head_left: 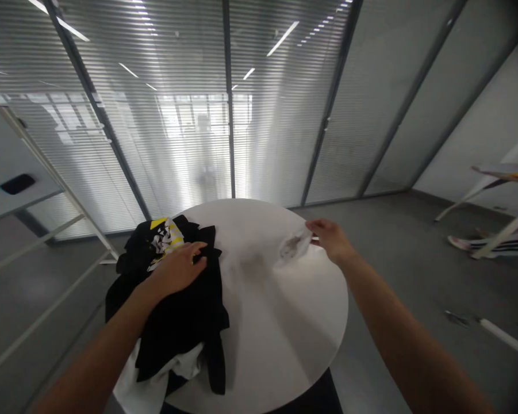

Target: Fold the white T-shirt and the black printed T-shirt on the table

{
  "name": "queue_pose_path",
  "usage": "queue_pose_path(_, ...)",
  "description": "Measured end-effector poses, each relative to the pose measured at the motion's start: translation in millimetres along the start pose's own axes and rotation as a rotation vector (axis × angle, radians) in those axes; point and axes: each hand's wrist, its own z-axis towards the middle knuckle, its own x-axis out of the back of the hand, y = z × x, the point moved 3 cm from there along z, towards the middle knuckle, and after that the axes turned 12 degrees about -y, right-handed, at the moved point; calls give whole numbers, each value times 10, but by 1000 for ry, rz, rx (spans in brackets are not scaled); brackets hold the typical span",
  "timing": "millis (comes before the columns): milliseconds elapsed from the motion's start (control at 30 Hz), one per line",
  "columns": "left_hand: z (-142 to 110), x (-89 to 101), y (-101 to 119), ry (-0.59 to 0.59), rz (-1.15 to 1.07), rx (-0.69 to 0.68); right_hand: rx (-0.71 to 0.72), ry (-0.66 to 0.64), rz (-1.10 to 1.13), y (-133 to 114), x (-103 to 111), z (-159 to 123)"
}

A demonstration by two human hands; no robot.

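On the left side of the round white table (259, 230) lies a pile of black clothing (176, 322) with a yellow and white print (168, 236). My left hand (183, 261) rests over this pile, thumb and fingers apart, near the print. White fabric (185, 363) shows from under the black cloth at the front. My right hand (330, 236), at the table's far right, pinches the edge of a crumpled, see-through plastic bag (294, 246). Grey marks show on the bag, but I cannot read them.
Blinds behind glass panels (198, 115) stand beyond the table. At left is a white-framed board (21, 149) with a dark object (17, 184) on it. Scissors (456, 318) and a white roll (506, 339) lie on the floor at right, near a white-legged table (502, 233).
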Motion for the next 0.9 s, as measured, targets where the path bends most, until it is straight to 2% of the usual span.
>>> queue_pose_path(67,118,-137,531,-21,-92,-138,85,-185,302,-374,-239,-114)
queue_pose_path(133,274,-227,948,-15,-248,-227,159,-303,413,-709,-434,-239)
queue_pose_path(200,442,-202,1215,87,-422,-311,210,-370,432,-946,-560,-335)
queue_pose_path(267,592,-98,1349,119,-579,-394,246,-404,421,-1076,-606,-384)
queue_pose_path(300,653,-30,1380,82,-666,-433,258,-414,415,-1107,-600,-393)
queue_pose_path(367,730,106,1401,-78,-859,-480,269,-420,404,-1124,-541,-393)
queue_pose_path(433,754,220,1394,-258,-1023,-465,271,-419,393,-1123,-447,-396)
queue_pose_path(467,756,269,1385,-296,-1069,-435,276,-416,388,-1128,-396,-405)
queue_pose_path(500,757,314,1373,-284,-1077,-396,286,-413,383,-1140,-347,-421)
queue_pose_path(533,758,357,1359,-221,-1050,-357,304,-408,380,-1158,-300,-443)
queue_pose_path(600,755,441,1343,-22,-929,-313,351,-399,372,-1207,-217,-496)
queue_pose_path(667,739,512,1351,109,-826,-332,394,-367,351,-1249,-141,-540)
queue_pose_path(800,677,694,1318,199,-939,-427,473,-156,255,-1269,14,-547)
queue_pose_path(900,627,855,1233,194,-975,-414,546,2,120,-1278,69,-532)
